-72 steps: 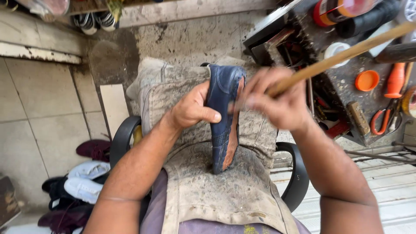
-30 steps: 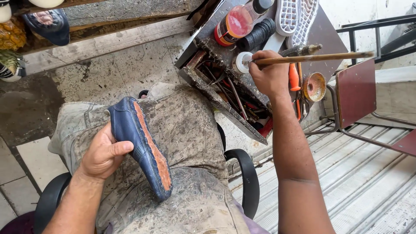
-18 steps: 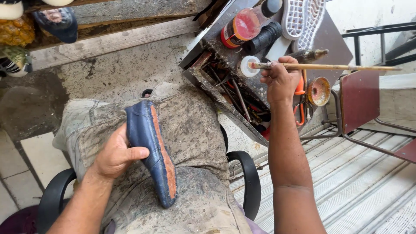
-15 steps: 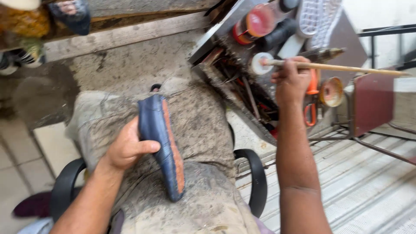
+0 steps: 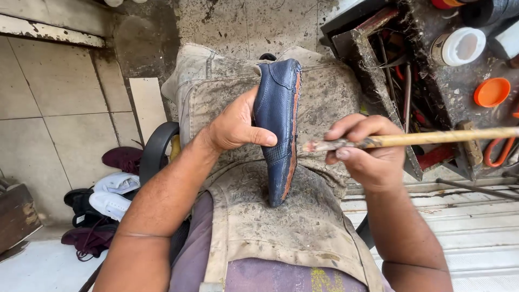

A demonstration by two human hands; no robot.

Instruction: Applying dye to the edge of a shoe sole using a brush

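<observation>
Here the left hand [image 5: 235, 127] grips a dark blue leather shoe [image 5: 278, 130] at about the middle of the frame, its fingers clamped on the upper with the thumb laid across the near face. The shoe stands nearly upright on its toe end, resting on a stained canvas apron [image 5: 281, 227] that covers the person's lap, with the heel end toward 12 o'clock. Its edge, facing 3 o'clock, shows an orange-brown strip running down the length.

The right hand [image 5: 367, 151] sits at 3 o'clock from the shoe, fingers closed around a long wooden-handled brush [image 5: 432, 139]. The handle runs out toward the 3 o'clock edge of the frame, and the grubby bristle tip points at 9 o'clock, just beside the shoe's orange edge; whether it touches cannot be told.

Toward 1 o'clock stands a dirty counter [image 5: 448, 75] with a compartment of tools. On it are a white-lidded round tub [image 5: 458, 47] and an orange lid [image 5: 492, 92], and red-handled scissors [image 5: 494, 154] show at its near edge.

Toward 8 o'clock, on the tiled floor [image 5: 65, 97], lies a heap of shoes, among them a white pair [image 5: 111, 197] and a maroon one [image 5: 124, 158]. A black curved armrest [image 5: 157, 148] shows beside the left forearm.
</observation>
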